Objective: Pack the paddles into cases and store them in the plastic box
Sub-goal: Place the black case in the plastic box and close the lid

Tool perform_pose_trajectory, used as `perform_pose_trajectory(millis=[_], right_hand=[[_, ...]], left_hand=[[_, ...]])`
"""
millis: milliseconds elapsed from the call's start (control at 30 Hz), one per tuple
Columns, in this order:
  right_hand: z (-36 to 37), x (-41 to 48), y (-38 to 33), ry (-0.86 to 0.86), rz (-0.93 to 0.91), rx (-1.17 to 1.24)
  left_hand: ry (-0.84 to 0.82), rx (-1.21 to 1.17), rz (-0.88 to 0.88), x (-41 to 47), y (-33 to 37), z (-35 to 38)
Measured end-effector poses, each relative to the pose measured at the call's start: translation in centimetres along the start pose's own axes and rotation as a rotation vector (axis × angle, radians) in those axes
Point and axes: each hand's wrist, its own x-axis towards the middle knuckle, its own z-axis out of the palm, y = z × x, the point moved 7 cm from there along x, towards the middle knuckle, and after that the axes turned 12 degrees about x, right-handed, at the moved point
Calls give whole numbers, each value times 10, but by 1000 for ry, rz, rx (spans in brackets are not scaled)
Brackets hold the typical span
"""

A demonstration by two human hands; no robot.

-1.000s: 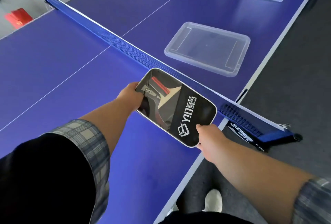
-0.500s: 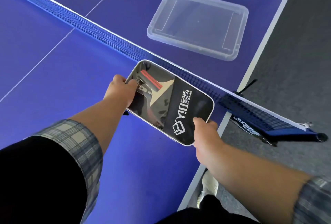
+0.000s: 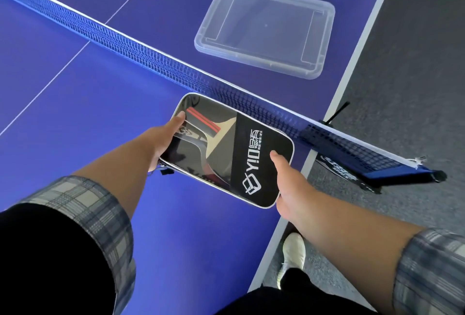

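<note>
A black paddle case (image 3: 254,161) with a clear window and white lettering is held above the near half of the table, close to the net. Through its window a paddle (image 3: 214,136) with a red-striped handle shows. My left hand (image 3: 166,141) grips the case's left end, thumb on the window. The lower right corner of the case sits in my right hand (image 3: 289,184). A flat clear plastic piece, a lid or shallow tray (image 3: 266,30), lies beyond the net near the table's right edge, with nothing on it.
The blue net (image 3: 130,50) crosses the blue table (image 3: 88,113) diagonally, its clamp (image 3: 402,171) jutting over the right edge. Dark carpet (image 3: 415,63) lies to the right. A white shoe (image 3: 293,254) stands beside the table edge.
The view has tilted down and moved nearer the net, so the far container has left the frame. Both hands keep hold of the case; my right thumb now lies on its black part.
</note>
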Motion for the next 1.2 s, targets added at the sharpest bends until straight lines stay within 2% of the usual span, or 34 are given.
perform_pose_trajectory(millis=[133,333,467,600,700,800,1000,1200], right_hand=[[2,-14,4,-84,-38,82],[7,-63,-25,-191,-226,110],[-3,-108,-53,-323,-282,193],[-37,-144,-82,-365,-256,220],[-75,-171,-112,-412,-291,263],[-125,-193,-150,-433,-364,305],[-250,-216,-226,-344,-487,345],[-396,-214,-304,-248,-645,394]], left_hand=[[-6,-125,25,-32,-22,-1],[113,-280,58,-100,-44,-32],[46,-288,187,-149,-24,-37],[-109,-231,388,-195,25,-30],[-182,-210,448,-225,67,-13],[-208,-170,522,-256,117,21],[-245,-222,661,-324,212,134],[-220,-231,707,-368,286,256]])
